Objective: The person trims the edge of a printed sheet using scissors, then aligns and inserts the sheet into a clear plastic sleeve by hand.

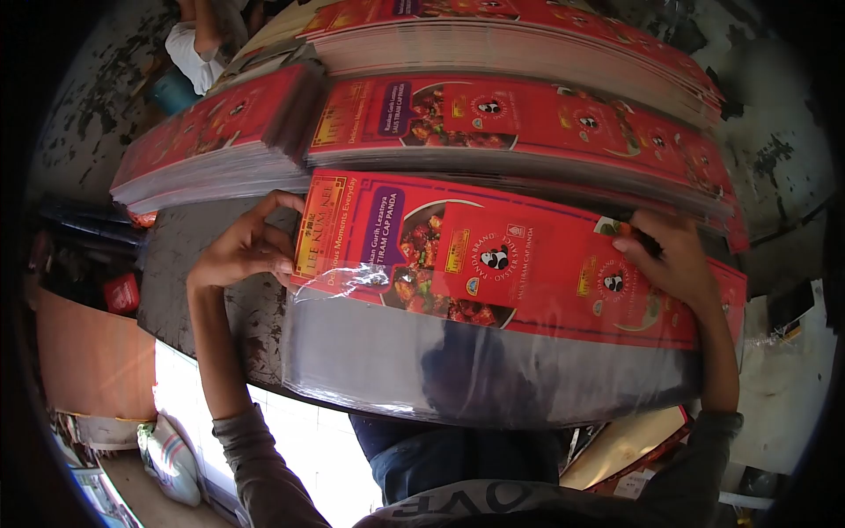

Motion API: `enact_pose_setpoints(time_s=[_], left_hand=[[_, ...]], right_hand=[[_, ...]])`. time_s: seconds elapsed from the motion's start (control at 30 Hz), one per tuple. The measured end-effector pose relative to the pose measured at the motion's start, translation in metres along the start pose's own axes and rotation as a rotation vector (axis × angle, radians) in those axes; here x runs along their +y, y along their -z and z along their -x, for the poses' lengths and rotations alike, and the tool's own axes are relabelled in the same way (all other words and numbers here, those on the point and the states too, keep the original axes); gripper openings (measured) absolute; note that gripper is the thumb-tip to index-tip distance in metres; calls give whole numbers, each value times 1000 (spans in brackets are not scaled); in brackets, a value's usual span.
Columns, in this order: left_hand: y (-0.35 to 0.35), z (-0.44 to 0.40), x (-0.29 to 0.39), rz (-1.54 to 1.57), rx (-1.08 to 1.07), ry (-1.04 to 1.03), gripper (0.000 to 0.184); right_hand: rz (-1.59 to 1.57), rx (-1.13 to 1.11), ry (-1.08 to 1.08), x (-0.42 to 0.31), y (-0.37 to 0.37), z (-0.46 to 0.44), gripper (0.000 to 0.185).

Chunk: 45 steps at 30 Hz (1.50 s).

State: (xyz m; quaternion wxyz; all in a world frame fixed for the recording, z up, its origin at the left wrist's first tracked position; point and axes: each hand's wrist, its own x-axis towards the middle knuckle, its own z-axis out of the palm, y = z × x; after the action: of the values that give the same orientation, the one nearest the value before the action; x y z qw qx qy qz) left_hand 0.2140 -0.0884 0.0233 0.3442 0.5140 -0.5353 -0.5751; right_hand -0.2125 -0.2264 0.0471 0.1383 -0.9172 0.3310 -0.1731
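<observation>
A long red printed sheet (537, 264) with panda logos and food pictures lies across a clear plastic sheet or sleeve (370, 352) at the near edge of the table. My left hand (251, 242) is closed at the left end of the red sheet, fingers curled against its edge. My right hand (676, 260) grips its far edge toward the right, thumb on the printed face and the other fingers partly hidden behind. Whether the red sheet sits inside the plastic or on top of it, I cannot tell.
Behind are stacks of similar red sheets: a middle stack (546, 123), a far stack (528, 44) and a left stack (211, 128). Another person's arm (208, 31) shows at upper left. A white sack (172, 462) stands on the floor at lower left.
</observation>
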Motion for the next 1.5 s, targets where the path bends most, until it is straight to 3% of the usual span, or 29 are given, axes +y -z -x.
enact_pose_setpoints(time_s=[0.57, 0.7, 0.97, 1.17, 1.5], left_hand=[[-3, -2, 1, 16, 6, -53, 85], [-2, -1, -2, 6, 5, -69, 83], [-3, 0, 0, -22, 26, 13, 75], [-1, -1, -5, -39, 14, -33, 70], [-5, -1, 0, -83, 26, -28, 63]], right_hand=[[-34, -63, 119, 4, -1, 4, 26], [-120, -78, 158, 14, -1, 4, 26], [-322, -202, 198, 25, 4, 4, 56], [-273, -271, 232, 24, 8, 3, 66], [-178, -270, 216, 16, 13, 5, 60]])
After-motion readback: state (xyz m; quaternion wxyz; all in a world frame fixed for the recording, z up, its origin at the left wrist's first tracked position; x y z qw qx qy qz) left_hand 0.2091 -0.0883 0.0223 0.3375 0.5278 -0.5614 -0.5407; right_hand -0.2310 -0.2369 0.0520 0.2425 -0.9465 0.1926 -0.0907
